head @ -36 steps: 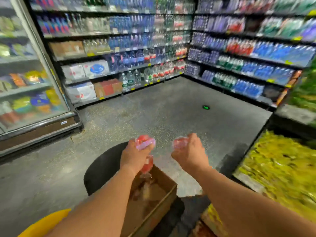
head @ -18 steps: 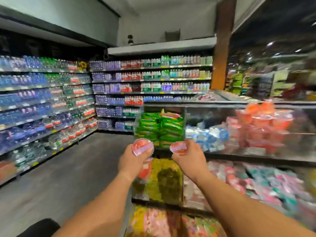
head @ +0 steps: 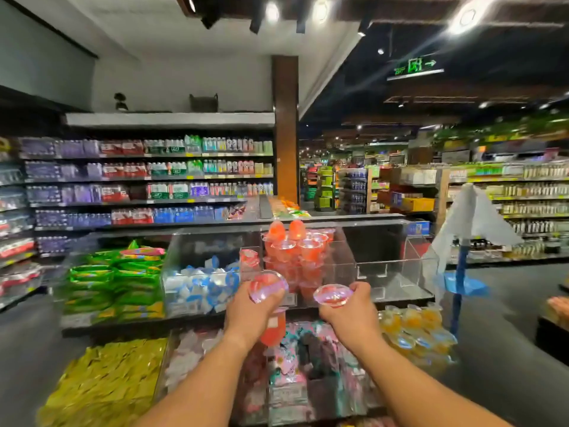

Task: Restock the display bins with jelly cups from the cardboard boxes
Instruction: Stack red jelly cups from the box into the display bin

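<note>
**Red jelly cups are going up to the clear bin**

The left hand is holding two red jelly cups. One cup is sitting on top of the fingers and the other cup is hanging under the palm. The right hand is wrapping its fingers around one more jelly cup, with the shiny lid facing up. I think the person is carrying a few at once so there are fewer trips.

Both hands are staying just in front of the clear bin. That bin is already holding a tall pile of red cups, so these probably belong there. The clear bin beside it is looking bare. On the other side, a bin is holding blue and white packs. Green bags are piling up further left. Lower down, yellow cups and yellow wrapped sweets are filling other bins
</note>
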Demonstrator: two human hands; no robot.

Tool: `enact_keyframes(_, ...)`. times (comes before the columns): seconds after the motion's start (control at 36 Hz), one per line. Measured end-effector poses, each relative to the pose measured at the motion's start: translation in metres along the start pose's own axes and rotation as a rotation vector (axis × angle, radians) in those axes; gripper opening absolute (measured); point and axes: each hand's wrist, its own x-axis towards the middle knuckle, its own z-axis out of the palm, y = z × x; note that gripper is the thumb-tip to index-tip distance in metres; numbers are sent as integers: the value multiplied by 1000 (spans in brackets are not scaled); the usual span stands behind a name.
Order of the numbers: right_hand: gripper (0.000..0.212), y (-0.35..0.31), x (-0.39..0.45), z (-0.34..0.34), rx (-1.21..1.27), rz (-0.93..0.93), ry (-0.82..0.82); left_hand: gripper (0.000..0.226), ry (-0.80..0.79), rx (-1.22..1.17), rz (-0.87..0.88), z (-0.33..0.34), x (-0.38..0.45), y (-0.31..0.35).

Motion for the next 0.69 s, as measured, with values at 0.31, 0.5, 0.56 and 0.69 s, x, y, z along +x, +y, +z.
enact_keyframes(0.31,70,14,78,33,1,12,-75,69,82,102,52,29,76,11)
enact_keyframes(0.5,60,-4,153,40,1,-29,9,49,73,93,121,38,137,31)
enact_keyframes(0.56,53,-9,171,39,-18,-68,17,50,73,67,120,39,152,33)
enact_keyframes(0.69,60,-23,221,35,-147,-107,-28,69,78,51,116,42,181,37)
